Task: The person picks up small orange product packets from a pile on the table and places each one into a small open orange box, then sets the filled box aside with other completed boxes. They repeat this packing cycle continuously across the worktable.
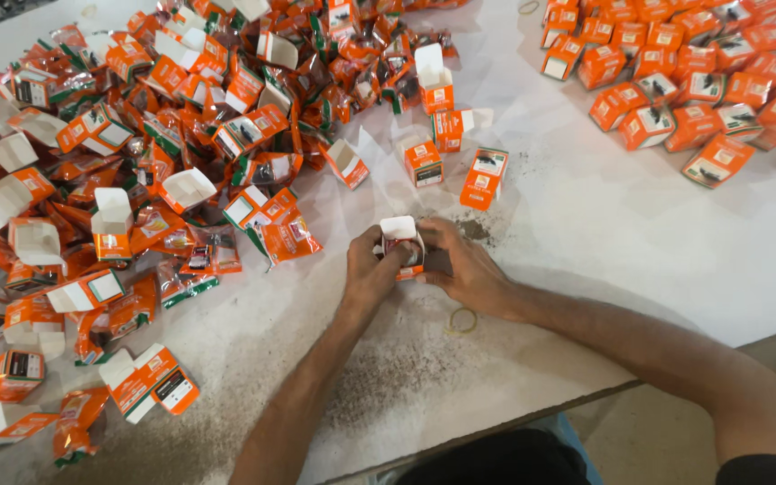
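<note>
Both of my hands meet at the middle of the white table [639, 233] around one small orange carton [403, 242] whose white top flap stands open. My left hand [372, 269] grips its left side, thumb against the opening. My right hand [464, 265] holds the right side, fingers curled behind it. Something dark and shiny shows in the carton's mouth; I cannot tell what it is.
A big heap of open orange cartons and orange foil sachets [136, 162] covers the left. Closed cartons [684, 81] lie grouped at the far right. Three upright cartons [455, 166] stand just beyond my hands. A rubber band [462, 320] lies by my right wrist. Dark crumbs dust the table.
</note>
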`<move>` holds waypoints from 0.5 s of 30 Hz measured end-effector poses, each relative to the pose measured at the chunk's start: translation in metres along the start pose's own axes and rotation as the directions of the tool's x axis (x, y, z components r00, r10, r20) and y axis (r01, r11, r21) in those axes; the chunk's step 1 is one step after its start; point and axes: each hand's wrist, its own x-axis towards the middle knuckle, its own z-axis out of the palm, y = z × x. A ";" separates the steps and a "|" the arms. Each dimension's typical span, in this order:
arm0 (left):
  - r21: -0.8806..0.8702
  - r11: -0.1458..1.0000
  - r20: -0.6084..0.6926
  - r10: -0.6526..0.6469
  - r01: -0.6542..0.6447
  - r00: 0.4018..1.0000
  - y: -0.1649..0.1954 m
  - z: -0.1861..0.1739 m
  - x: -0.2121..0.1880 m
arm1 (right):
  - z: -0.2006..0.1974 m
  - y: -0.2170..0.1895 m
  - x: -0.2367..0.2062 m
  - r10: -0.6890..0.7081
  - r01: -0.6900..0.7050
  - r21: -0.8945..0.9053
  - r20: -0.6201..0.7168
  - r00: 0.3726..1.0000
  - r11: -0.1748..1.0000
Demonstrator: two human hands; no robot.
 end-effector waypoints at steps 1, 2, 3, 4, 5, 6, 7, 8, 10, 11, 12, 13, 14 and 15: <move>0.006 0.999 -0.001 0.031 -0.031 1.000 0.000 0.001 -0.001 | 0.000 0.001 -0.002 -0.020 0.021 -0.076 0.009 1.000 0.997; -0.012 0.999 0.009 0.031 -0.031 0.999 0.001 0.002 -0.003 | 0.001 0.001 -0.004 -0.038 0.041 -0.147 0.026 0.999 0.988; -0.029 0.999 0.017 0.033 -0.032 0.999 0.002 0.000 -0.006 | 0.001 0.002 -0.005 -0.057 0.065 -0.218 0.044 0.997 0.974; -0.046 0.998 0.024 0.034 -0.032 0.999 0.002 -0.002 -0.008 | 0.002 0.004 -0.006 -0.111 0.118 -0.276 0.041 0.993 0.954; -0.203 0.978 0.115 -0.022 0.045 0.993 0.004 -0.008 -0.010 | 0.003 0.006 -0.005 -0.170 0.175 -0.332 0.044 0.985 0.927; -0.344 0.929 0.214 -0.066 0.138 0.975 0.005 -0.018 -0.011 | 0.004 0.007 -0.005 -0.224 0.225 -0.383 0.047 0.973 0.896; -0.462 0.851 0.323 -0.100 0.250 0.941 0.006 -0.025 -0.013 | 0.005 0.008 -0.006 -0.212 0.215 -0.385 0.051 0.976 0.897; -0.449 0.846 0.312 -0.153 0.288 0.938 0.006 -0.029 -0.013 | 0.005 0.009 -0.006 -0.202 0.207 -0.391 0.054 0.978 0.897; -0.426 0.835 0.286 -0.240 0.347 0.928 0.005 -0.036 -0.009 | 0.005 0.010 -0.006 -0.192 0.196 -0.393 0.051 0.980 0.898; -0.344 0.890 0.269 -0.212 0.299 0.940 0.004 -0.036 -0.006 | 0.005 0.009 -0.005 -0.185 0.189 -0.385 0.048 0.982 0.903; -0.256 0.934 0.254 -0.183 0.248 0.950 0.002 -0.034 -0.004 | 0.005 0.008 -0.005 -0.178 0.181 -0.376 0.045 0.983 0.909; -0.165 0.967 0.244 -0.153 0.196 0.958 0.001 -0.031 -0.002 | 0.005 0.006 -0.005 -0.157 0.163 -0.374 0.045 0.987 0.913; -0.147 0.967 0.212 -0.176 0.210 0.961 0.000 -0.027 0.001 | 0.005 0.004 -0.003 -0.139 0.147 -0.373 0.047 0.989 0.916; -0.130 0.965 0.180 -0.203 0.228 0.962 0.000 -0.022 0.002 | 0.005 0.001 -0.003 -0.117 0.128 -0.370 0.050 0.992 0.920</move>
